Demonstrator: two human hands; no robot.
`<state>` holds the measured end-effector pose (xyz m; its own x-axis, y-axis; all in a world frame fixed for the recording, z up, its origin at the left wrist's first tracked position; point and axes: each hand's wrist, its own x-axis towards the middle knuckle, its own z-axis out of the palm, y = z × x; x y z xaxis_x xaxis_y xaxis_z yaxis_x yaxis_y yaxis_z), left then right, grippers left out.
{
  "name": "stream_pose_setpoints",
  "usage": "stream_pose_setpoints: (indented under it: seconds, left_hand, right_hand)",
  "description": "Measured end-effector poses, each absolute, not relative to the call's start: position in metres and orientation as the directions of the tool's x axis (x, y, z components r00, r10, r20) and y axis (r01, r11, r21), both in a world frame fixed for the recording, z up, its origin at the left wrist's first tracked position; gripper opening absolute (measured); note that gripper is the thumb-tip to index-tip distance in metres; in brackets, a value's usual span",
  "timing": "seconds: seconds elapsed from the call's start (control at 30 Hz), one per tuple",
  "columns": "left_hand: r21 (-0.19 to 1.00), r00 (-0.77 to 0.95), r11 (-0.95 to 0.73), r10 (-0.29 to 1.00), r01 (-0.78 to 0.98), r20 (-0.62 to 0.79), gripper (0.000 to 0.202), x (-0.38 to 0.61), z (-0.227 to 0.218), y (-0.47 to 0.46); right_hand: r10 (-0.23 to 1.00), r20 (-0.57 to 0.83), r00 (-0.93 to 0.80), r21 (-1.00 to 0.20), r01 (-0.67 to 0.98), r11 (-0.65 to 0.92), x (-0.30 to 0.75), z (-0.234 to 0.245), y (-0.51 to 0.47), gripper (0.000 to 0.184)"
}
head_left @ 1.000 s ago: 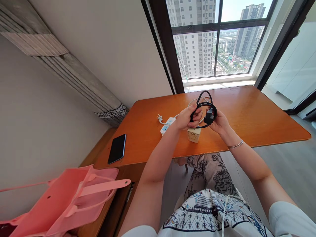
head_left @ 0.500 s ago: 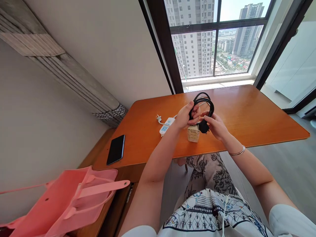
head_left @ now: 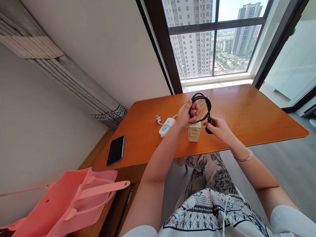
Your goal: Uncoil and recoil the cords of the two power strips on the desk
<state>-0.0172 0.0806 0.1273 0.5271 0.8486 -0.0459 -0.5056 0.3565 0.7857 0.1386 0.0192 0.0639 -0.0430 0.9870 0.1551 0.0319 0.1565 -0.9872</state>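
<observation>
A black power cord (head_left: pixel 206 102), wound in a loose coil, is held above the table by both my hands. My left hand (head_left: pixel 188 114) is closed around the left side of the coil. With its fingers, my right hand (head_left: pixel 218 128) pinches the cord's black plug (head_left: pixel 209 128), which hangs below the coil on the right. Just beneath the hands stands a small cream block-shaped box (head_left: pixel 194 132) with markings on it. A white power strip (head_left: pixel 166 127) lies left of my left wrist, and its white plug (head_left: pixel 158 118) rests beside it.
The wooden table (head_left: pixel 259 115) reaches toward the window (head_left: pixel 214 49). A black phone (head_left: pixel 116 150) lies near its left edge. An open pink bag (head_left: pixel 71 200) sits at the lower left, by a drawer cabinet. A grey curtain (head_left: pixel 61 72) hangs along the left wall.
My right hand has moved slightly right and down, drawing the plug away from the coil and off the front of the small box. My left hand keeps its hold on the coil.
</observation>
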Motion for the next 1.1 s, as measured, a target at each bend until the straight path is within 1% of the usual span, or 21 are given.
stream_pose_setpoints:
  seconds: [0.07, 0.13, 0.23, 0.3, 0.33, 0.37, 0.4, 0.47, 0.5, 0.57, 0.63, 0.7, 0.8, 0.93, 1.1]
  left_hand:
    - [0.781, 0.523, 0.356, 0.851, -0.513, -0.045, 0.044, -0.021, 0.128, 0.083]
    - [0.775, 0.524, 0.360, 0.851, -0.520, -0.045, 0.046, -0.026, 0.128, 0.084]
    - [0.760, 0.537, 0.388, 0.842, -0.521, -0.062, 0.048, -0.030, 0.129, 0.082]
    - [0.752, 0.553, 0.417, 0.829, -0.510, -0.084, 0.049, -0.031, 0.131, 0.081]
    - [0.749, 0.562, 0.430, 0.822, -0.504, -0.094, 0.049, -0.031, 0.131, 0.081]
    - [0.746, 0.571, 0.441, 0.815, -0.499, -0.100, 0.049, -0.030, 0.132, 0.081]
    - [0.744, 0.581, 0.451, 0.807, -0.493, -0.105, 0.049, -0.030, 0.132, 0.080]
    - [0.746, 0.606, 0.469, 0.787, -0.473, -0.111, 0.050, -0.030, 0.132, 0.080]
    - [0.750, 0.620, 0.476, 0.776, -0.460, -0.112, 0.050, -0.029, 0.132, 0.080]
    - [0.760, 0.640, 0.478, 0.761, -0.440, -0.108, 0.051, -0.029, 0.130, 0.080]
    - [0.772, 0.642, 0.465, 0.761, -0.434, -0.097, 0.051, -0.030, 0.129, 0.082]
    - [0.785, 0.633, 0.442, 0.769, -0.434, -0.083, 0.052, -0.030, 0.128, 0.083]
    - [0.791, 0.616, 0.420, 0.785, -0.445, -0.070, 0.052, -0.031, 0.127, 0.086]
    - [0.802, 0.587, 0.381, 0.808, -0.461, -0.047, 0.049, -0.030, 0.127, 0.086]
    - [0.872, 0.495, 0.216, 0.868, -0.439, 0.034, 0.049, -0.030, 0.125, 0.087]
  right_hand:
    - [0.987, 0.154, -0.039, -0.974, 0.161, 0.158, 0.145, 0.064, 0.012, 0.025]
    - [0.980, 0.201, 0.002, -0.929, 0.317, 0.190, 0.152, 0.061, 0.008, 0.022]
    - [0.939, 0.332, 0.083, -0.790, 0.568, 0.230, 0.160, 0.055, 0.012, 0.012]
    - [0.923, 0.380, 0.067, -0.733, 0.630, 0.256, 0.162, 0.053, 0.019, 0.010]
    - [0.920, 0.390, 0.042, -0.737, 0.613, 0.284, 0.162, 0.053, 0.023, 0.009]
    - [0.920, 0.391, 0.014, -0.767, 0.558, 0.317, 0.160, 0.055, 0.026, 0.010]
    - [0.923, 0.384, -0.015, -0.814, 0.467, 0.346, 0.158, 0.056, 0.029, 0.015]
    - [0.933, 0.355, -0.067, -0.908, 0.212, 0.360, 0.151, 0.060, 0.032, 0.032]
    - [0.937, 0.337, -0.090, -0.935, 0.081, 0.344, 0.147, 0.061, 0.033, 0.038]
    - [0.942, 0.312, -0.124, -0.947, -0.115, 0.298, 0.140, 0.063, 0.034, 0.041]
    - [0.944, 0.306, -0.119, -0.936, -0.219, 0.276, 0.134, 0.062, 0.034, 0.041]
    - [0.946, 0.309, -0.097, -0.929, -0.245, 0.278, 0.131, 0.059, 0.035, 0.044]
    - [0.949, 0.306, -0.070, -0.936, -0.205, 0.287, 0.128, 0.056, 0.038, 0.046]
    - [0.953, 0.298, -0.047, -0.944, -0.160, 0.287, 0.126, 0.057, 0.042, 0.043]
    - [0.948, 0.315, -0.045, -0.938, -0.169, 0.303, 0.123, 0.057, 0.046, 0.041]
